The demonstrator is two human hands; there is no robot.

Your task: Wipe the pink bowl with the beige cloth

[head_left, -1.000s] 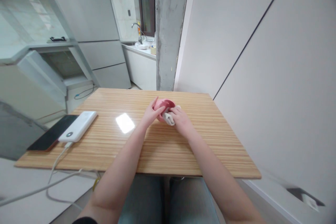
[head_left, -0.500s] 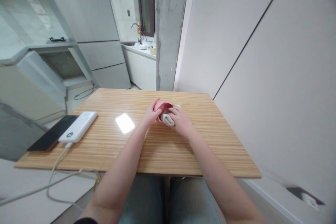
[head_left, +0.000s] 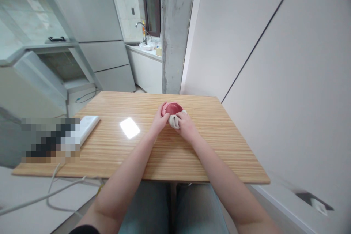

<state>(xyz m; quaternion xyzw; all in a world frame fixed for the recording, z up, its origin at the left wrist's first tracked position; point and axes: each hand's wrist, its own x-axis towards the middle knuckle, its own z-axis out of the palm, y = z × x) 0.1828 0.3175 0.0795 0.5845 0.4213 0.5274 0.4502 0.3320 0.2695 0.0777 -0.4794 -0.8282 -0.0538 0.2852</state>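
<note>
A small pink cup (head_left: 172, 108) stands tilted on the wooden table (head_left: 142, 146), near its far middle. My left hand (head_left: 159, 119) grips the cup's left side. My right hand (head_left: 184, 126) presses a crumpled whitish cloth (head_left: 173, 120) against the cup's near side. Part of the cloth is hidden under my fingers. Both forearms reach out over the table from the near edge.
A white power bank (head_left: 86, 126) lies at the table's left edge beside a blurred-out patch, with a white cable (head_left: 52, 186) hanging off toward the floor. A concrete pillar (head_left: 175, 33) and white wall panels stand behind and to the right. Kitchen counters lie beyond.
The cup has turned in my left hand, so its opening shows less and its rounded side faces me. The cloth in my right hand has shifted slightly along the cup.
</note>
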